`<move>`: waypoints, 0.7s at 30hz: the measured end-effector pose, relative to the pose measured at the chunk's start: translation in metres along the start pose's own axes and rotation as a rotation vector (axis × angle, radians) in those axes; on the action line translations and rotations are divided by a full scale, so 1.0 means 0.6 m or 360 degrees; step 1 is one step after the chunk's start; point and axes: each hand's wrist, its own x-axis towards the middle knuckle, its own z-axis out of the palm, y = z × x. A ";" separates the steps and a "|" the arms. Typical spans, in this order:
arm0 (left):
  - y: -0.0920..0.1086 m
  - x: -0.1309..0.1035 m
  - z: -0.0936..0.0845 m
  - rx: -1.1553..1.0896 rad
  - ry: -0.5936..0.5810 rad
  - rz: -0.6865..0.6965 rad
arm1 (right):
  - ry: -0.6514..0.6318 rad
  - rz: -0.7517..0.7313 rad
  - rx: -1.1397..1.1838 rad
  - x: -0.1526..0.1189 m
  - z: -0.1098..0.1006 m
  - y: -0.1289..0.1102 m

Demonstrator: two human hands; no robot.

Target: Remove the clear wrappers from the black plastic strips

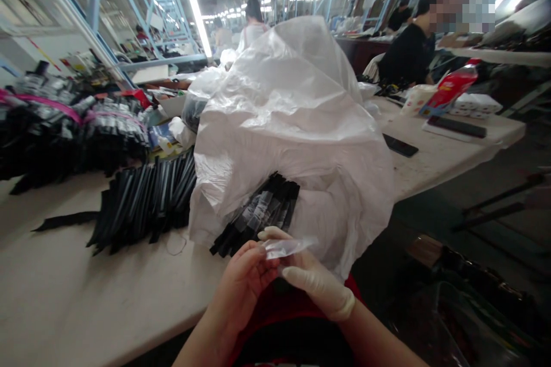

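My bare left hand [251, 275] has its fingers curled round the left end of a small clear plastic piece [286, 248]. On the right, my right hand [316, 281] wears a pale glove; its thumb and fingers are bent around the same piece, whose far end lies over them. Just beyond both hands a bundle of black strips [262, 212] with clear wrapping rests in the mouth of a large white plastic bag [293, 120]. A row of loose black strips [144, 200] lies on the table left of the bag.
Bundles tied with pink bands [51, 106] are piled at the far left of the table [51, 287]. At right are a dark phone [400, 145], a red-labelled bottle [456, 86] and white rolls. A person in black [407, 51] sits beyond.
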 end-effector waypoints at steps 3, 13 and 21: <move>-0.015 0.001 -0.003 -0.0045 0.0016 -0.0121 | 0.0089 -0.0091 -0.0327 -0.007 0.005 -0.003; -0.021 -0.003 -0.016 0.0612 -0.0002 0.0088 | 0.0642 -0.0273 -0.1076 0.003 -0.011 -0.004; -0.025 0.005 -0.016 0.0790 0.0041 0.0101 | 0.0798 -0.0132 -0.0898 -0.001 -0.009 -0.004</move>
